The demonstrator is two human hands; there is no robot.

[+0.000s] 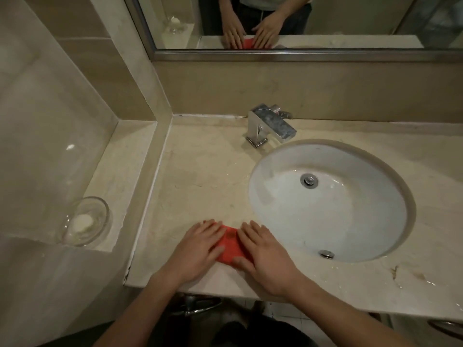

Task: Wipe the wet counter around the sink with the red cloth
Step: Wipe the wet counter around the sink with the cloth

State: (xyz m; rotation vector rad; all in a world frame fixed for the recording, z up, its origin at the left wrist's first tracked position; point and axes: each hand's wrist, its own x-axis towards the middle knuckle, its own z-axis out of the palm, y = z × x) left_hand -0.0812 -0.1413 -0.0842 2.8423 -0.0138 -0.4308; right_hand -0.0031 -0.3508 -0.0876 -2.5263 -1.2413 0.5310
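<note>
Counter (205, 171): pale cream marble with faint veins, glossy, running along the wall; wet streaks and droplets show near the sink's left rim and at the front right corner
Mirror (300, 21): broad pane in a brushed metal frame above the backsplash, reflecting both hands and the cloth
Sink (288, 221): oval white ceramic basin set under the stone, smooth and shiny, a round metal drain at the bottom and a small overflow cap on the near wall
Faucet (269, 126): square-edged chrome block on a square base, spout angled toward the basin
Soap dish (100, 211): clear glass bowl on the lower ledge to the left, a pale worn soap bar inside
Left hand (200, 249): palm down on the cloth's left part, fingers straight and slightly spread, pressing flat
Right hand (265, 254): palm down on the cloth's right part, fingers extended and together, pressing flat, gripping nothing
Red cloth (231, 245): soft orange-red fabric lying flat on the counter near the front edge, just left of the sink, mostly hidden under both hands; its outline and long axis cannot be told from the visible strip, which runs away from the person between the hands
</note>
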